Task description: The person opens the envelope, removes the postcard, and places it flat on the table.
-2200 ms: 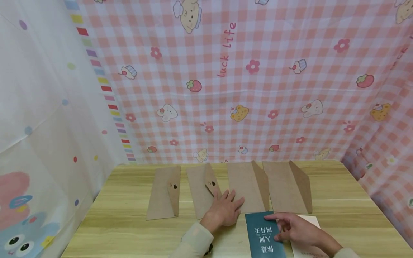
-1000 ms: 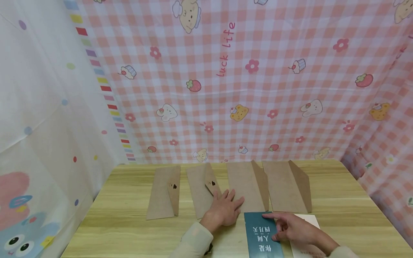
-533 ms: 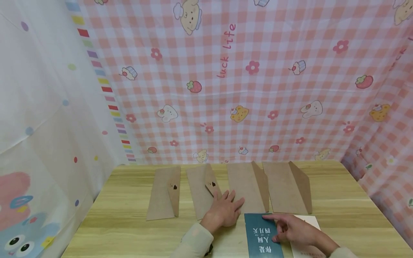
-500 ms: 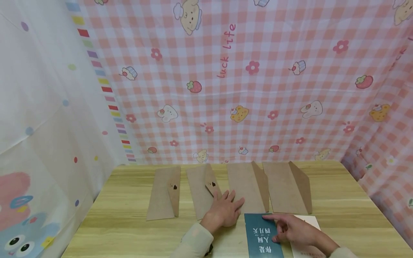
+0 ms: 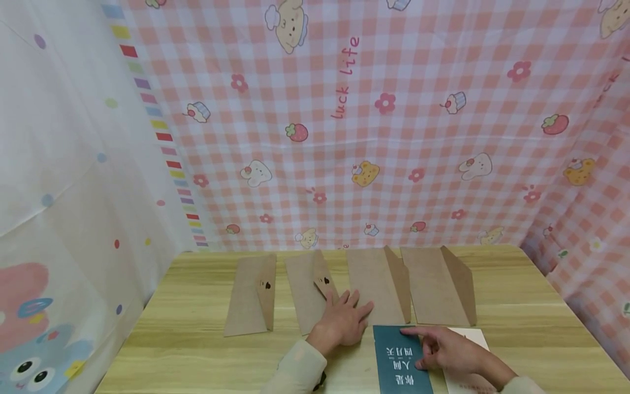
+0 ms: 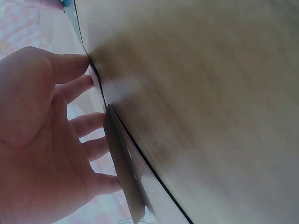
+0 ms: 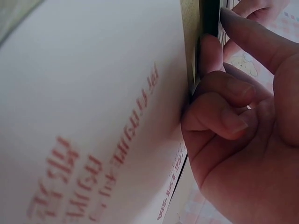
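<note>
My left hand (image 5: 343, 320) lies palm down with fingers spread, between the second brown envelope (image 5: 300, 287) and the third brown envelope (image 5: 371, 284). In the left wrist view, fingertips of the left hand (image 6: 42, 135) meet the raised envelope flap (image 6: 122, 163). My right hand (image 5: 450, 350) has its straight index finger near the far edge of a teal card (image 5: 394, 355) with white Chinese characters, upside down from here. The thumb touches the card lower down, and the other fingers curl under the palm. Beneath the right hand lies a white card (image 7: 93, 93) with red print.
Two more brown envelopes lie in the row, one at the far left (image 5: 246, 295) and one with an open flap at the right (image 5: 435, 290). They rest on a wooden table (image 5: 187, 350). A pink checked curtain (image 5: 315, 109) hangs along the back edge.
Over the first second or so, my right hand slid the teal card slightly left and straightened it. Since then both hands have stayed nearly still; the left hand kept its place throughout.
</note>
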A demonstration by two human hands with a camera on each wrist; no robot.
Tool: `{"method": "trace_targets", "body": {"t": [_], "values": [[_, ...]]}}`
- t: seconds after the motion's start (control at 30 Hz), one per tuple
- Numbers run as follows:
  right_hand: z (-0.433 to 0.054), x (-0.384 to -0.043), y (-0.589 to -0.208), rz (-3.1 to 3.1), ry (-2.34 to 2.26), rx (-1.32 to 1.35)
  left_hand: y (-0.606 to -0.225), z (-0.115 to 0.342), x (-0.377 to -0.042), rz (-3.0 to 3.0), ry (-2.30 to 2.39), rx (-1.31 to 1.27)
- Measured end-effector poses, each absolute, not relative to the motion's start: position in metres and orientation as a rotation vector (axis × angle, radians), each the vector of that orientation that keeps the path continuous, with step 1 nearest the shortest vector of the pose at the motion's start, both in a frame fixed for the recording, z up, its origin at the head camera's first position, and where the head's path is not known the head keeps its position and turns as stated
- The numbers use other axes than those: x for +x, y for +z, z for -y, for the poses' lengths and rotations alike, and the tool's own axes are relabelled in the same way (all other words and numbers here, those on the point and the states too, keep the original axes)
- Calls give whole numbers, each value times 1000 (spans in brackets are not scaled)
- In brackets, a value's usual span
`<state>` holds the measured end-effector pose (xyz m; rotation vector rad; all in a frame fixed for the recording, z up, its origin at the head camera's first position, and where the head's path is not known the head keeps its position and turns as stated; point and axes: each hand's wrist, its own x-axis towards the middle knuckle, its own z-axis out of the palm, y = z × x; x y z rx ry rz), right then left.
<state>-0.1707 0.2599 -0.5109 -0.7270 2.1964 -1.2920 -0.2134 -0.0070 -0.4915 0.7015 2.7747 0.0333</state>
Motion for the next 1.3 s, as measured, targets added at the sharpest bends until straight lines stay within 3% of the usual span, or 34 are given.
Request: {"method": "trace_targets", "body": {"t": [1.3], "values": [[-232,-178,-481,-2294,-1188,-736,-492,25,-216,-2919,226,768]]}}
